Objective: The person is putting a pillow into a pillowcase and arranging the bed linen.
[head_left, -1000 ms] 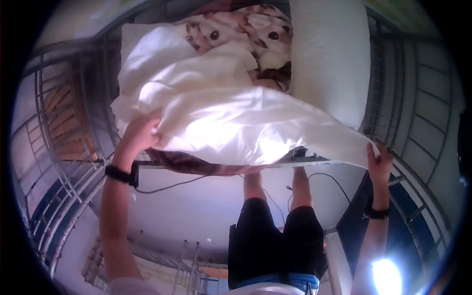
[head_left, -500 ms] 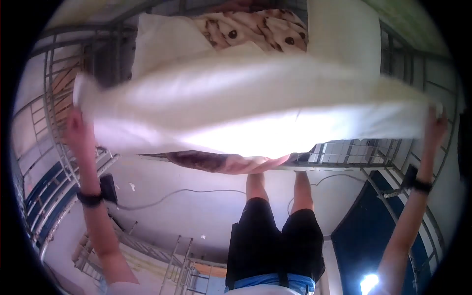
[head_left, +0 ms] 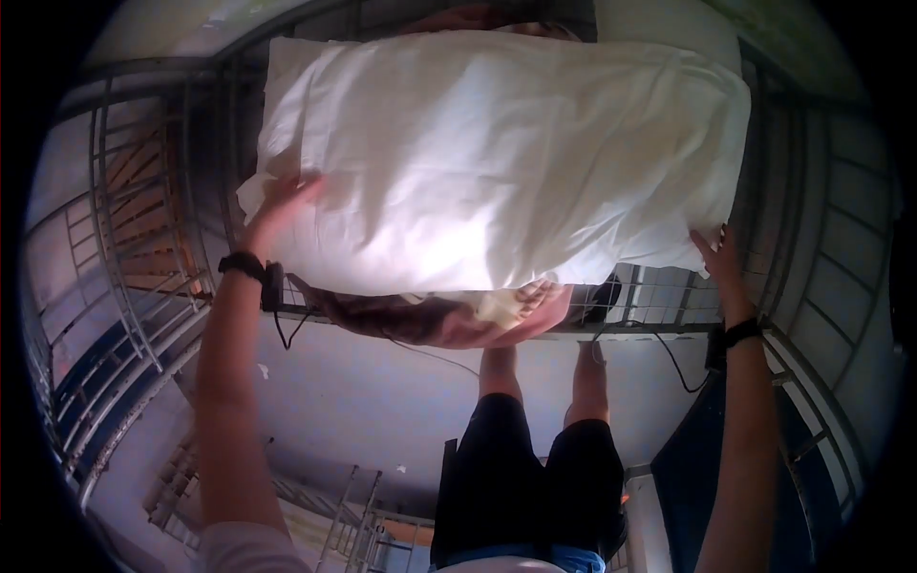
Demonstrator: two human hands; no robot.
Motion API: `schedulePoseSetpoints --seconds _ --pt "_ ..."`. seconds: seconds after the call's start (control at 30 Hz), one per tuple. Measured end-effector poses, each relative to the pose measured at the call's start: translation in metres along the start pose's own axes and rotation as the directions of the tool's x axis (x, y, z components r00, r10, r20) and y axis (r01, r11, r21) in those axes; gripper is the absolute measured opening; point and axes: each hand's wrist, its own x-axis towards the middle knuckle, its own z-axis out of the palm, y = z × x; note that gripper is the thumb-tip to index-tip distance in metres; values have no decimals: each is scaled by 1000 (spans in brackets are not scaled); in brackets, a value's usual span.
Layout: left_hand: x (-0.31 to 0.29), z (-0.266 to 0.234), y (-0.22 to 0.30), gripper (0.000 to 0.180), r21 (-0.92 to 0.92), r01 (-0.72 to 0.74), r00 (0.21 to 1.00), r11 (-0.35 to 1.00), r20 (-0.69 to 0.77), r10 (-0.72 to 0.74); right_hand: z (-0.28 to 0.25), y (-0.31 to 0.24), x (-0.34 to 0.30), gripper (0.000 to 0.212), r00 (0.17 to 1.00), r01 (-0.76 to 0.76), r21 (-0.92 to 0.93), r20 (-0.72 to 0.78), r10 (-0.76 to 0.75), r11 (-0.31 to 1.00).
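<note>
A white sheet lies spread over the bed, wrinkled, its near edge drooping unevenly. At its left side my left hand is closed on the cloth, with creases running up from the fingertips. My right hand holds the sheet's near right edge, thumb on top of the cloth and the other fingers at its border. Beneath the near edge, a bunched brownish-pink patterned blanket sticks out over the bed's side. Each wrist wears a black band.
Metal bed rails stand at the left, and more bars rise at the right. A wire mesh base shows beside the blanket. Below are a pale floor, a thin cable and a dark blue panel.
The sheet, raised and billowing between my hands before, has come down flat and covers the patterned blanket's upper part. Both hands have moved inward, closer together.
</note>
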Motion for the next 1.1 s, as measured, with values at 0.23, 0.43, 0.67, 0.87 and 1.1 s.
schedulePoseSetpoints --seconds 0.23,0.43,0.67,0.87,1.1 --pt "-42 -12 -29 29 -132 -293 788 947 -594 161 -2 0 -40 66 990 -117 259 110 92 959" --pt "-92 -77 15 38 -359 8 876 933 -448 -180 -26 -1 -43 58 986 -101 74 138 90 992" --pt "-119 15 34 56 -123 -13 1000 992 1 13 -17 -15 -78 64 930 -242 201 327 168 949" --pt "-94 91 -39 15 -110 -310 872 944 -428 237 -4 -15 -94 58 925 -184 106 354 136 977" --pt "-117 8 -102 47 -193 -142 768 971 -640 -15 -54 4 -103 52 837 -384 -146 363 410 912"
